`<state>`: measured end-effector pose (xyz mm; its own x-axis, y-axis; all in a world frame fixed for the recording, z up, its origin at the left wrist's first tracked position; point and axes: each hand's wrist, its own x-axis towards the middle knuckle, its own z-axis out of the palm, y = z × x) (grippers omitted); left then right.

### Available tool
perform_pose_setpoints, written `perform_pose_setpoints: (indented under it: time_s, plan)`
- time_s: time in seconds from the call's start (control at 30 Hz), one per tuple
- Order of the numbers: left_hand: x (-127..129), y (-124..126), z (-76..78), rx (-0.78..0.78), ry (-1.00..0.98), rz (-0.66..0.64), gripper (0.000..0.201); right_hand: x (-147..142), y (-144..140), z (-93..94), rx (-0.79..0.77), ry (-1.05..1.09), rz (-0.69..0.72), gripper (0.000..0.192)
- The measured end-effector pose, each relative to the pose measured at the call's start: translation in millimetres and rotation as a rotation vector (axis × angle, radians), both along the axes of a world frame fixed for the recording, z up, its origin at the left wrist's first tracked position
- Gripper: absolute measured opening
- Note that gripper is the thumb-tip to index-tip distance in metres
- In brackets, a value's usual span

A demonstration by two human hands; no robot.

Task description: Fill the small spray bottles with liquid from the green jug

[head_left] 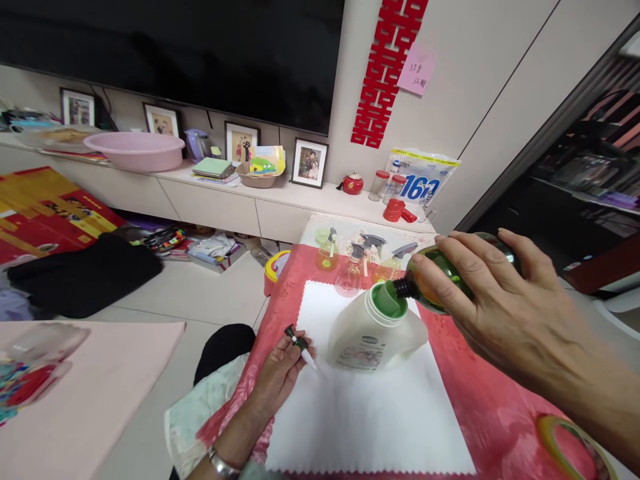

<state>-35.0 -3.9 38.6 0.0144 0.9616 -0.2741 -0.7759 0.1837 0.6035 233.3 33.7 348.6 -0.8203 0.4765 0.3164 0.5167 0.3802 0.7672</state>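
Note:
My right hand [500,287] is wrapped round a dark green bottle [443,270], tilted almost level with its black threaded neck over the mouth of a large jug. That pale, translucent jug [367,340] stands uncapped, a green spout showing inside its white rim. Whether liquid is flowing cannot be made out. Between the fingers of my left hand [283,367] is a dark pump top [299,341] with a white lower tube, held left of the jug. Under the jug lies a white sheet [350,427] with a zigzag edge.
Several spray bottles [349,270] stand behind the jug on the red tablecloth [480,380]. A roll of tape [575,447] lies at the near right corner. A low cabinet beyond carries a pink basin [137,152] and picture frames. At left is another table [115,380] with a pale pink cover.

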Motion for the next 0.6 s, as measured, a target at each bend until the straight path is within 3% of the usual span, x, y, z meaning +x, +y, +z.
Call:
perform_pose_setpoints:
  time_s: [0.6]
  plan:
    - [0,0,-1.2,-0.007,-0.022,0.018,0.042,-6,-4,20.8,0.035,-0.06,0.032,0.035]
